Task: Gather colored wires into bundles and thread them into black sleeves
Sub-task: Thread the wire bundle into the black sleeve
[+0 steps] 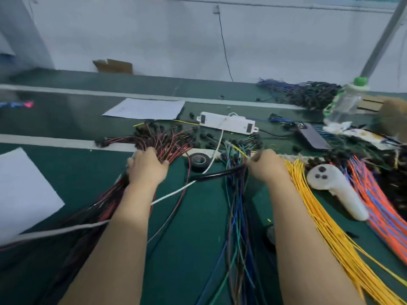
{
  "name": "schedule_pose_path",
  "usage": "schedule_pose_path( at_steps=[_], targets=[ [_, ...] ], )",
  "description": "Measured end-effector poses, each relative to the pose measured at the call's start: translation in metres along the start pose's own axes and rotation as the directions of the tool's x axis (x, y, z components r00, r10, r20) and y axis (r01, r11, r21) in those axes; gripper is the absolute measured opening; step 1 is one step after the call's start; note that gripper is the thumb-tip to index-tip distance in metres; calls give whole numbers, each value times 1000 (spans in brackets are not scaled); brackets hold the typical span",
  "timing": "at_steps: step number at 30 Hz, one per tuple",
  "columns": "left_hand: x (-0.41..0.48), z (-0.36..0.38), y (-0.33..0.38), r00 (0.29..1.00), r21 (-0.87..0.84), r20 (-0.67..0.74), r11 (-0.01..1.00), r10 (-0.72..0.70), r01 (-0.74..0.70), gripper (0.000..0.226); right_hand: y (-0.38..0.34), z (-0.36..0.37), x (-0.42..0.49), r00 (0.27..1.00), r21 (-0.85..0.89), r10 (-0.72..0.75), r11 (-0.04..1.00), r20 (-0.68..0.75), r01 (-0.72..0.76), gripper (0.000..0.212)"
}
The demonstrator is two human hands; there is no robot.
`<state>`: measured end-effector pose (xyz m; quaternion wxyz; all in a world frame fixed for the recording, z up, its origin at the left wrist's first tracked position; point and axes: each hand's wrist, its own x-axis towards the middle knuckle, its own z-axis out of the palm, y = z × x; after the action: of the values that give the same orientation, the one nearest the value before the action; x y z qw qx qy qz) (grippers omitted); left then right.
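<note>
On the green worktop (187, 227) the red wires (167, 142) are gripped at centre left by the left hand (147, 166), its fingers curled into the strands; the black sleeve (218, 173) lies between the two hands, and its right end is held by the right hand (264, 166), whose fingers are closed round it; the blue and green wires (236, 216) run from that grip towards the near edge. A roll of black tape (199, 160) is seen just beyond the sleeve; a white cable (176, 190) crosses under the left forearm. To the right are laid yellow wires (319, 205), then a white controller (337, 186), then orange and blue wires (374, 194) — all near one another; a white power strip (229, 123) lies farther back.
</note>
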<state>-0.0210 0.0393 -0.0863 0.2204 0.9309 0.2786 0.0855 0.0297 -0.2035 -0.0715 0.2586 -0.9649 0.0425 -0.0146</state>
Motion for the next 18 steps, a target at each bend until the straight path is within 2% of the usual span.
schedule_pose_path(
  at_steps=[3,5,9,11,13,14,16,18],
  targets=[
    [4,10,4,1000,84,-13,996,-6,7,47,-12,-3,2,993,60,-18,998,-113,25,23],
    [8,14,7,996,122,-84,992,-11,22,40,-15,-2,5,994,74,-8,997,-109,16,21],
    [21,15,7,991,87,-133,995,-29,41,24,-1,-3,13,991,29,114,993,-69,-112,21],
    [27,13,5,991,63,-123,996,-49,57,23,0,-2,12,977,1,125,992,-174,-126,30],
    [29,10,7,993,44,-98,996,-67,71,24,-18,6,8,949,42,9,999,-315,4,34],
    [29,9,9,994,37,-89,997,-62,66,27,-35,13,5,940,56,-90,992,-329,115,34],
    [27,9,16,995,-8,-98,1000,-25,24,31,-71,35,-2,942,-32,-266,964,-203,265,40],
    [28,9,23,993,-85,-114,995,33,-43,23,-99,61,-10,952,-165,-304,941,-27,296,43]
  ],
)
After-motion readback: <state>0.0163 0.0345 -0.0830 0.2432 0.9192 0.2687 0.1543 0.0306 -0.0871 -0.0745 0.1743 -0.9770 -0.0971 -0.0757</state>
